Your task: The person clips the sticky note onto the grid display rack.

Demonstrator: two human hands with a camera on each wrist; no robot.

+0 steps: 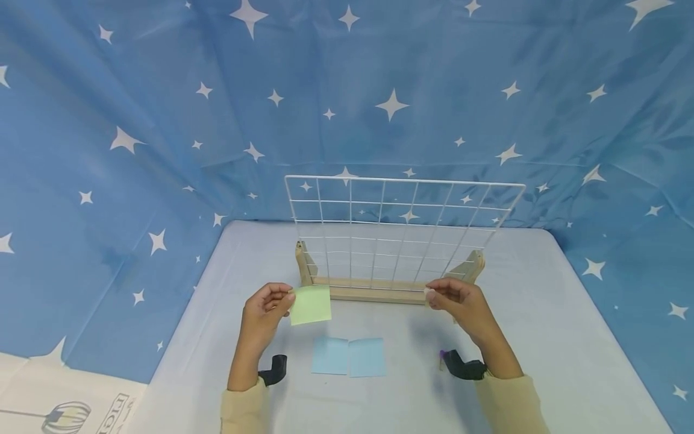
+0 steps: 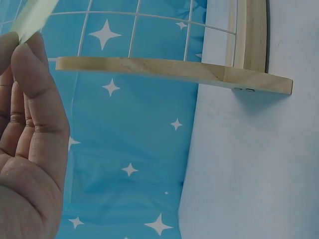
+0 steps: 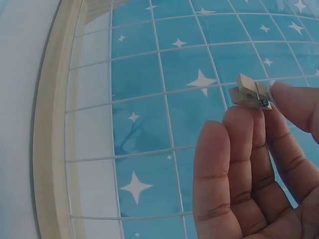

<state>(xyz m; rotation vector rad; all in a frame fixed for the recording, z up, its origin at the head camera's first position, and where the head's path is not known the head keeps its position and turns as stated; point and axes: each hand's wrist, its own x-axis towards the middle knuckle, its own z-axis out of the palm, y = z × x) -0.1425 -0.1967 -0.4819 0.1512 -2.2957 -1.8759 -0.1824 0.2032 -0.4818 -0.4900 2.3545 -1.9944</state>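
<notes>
My left hand [image 1: 260, 319] pinches a pale yellow-green sticky note [image 1: 311, 305] by its left edge, between thumb and fingers, in front of the rack's left end. In the left wrist view only a corner of that note [image 2: 32, 17] shows. Between the thumb and fingers of my right hand [image 1: 468, 307] is a small wooden clothespin [image 3: 250, 93] with a metal spring; it is held near the rack's right end. A white wire grid [image 1: 384, 179] stands upright in a wooden base [image 1: 379, 295], just beyond both hands.
Two light blue sticky notes, one on the left [image 1: 330, 355] and one on the right [image 1: 367, 357], lie side by side on the white tabletop [image 1: 412, 398]. A small purple item [image 1: 442, 354] is partly hidden by the right wrist camera [image 1: 463, 366]. A blue star-patterned curtain [image 1: 347, 90] hangs behind.
</notes>
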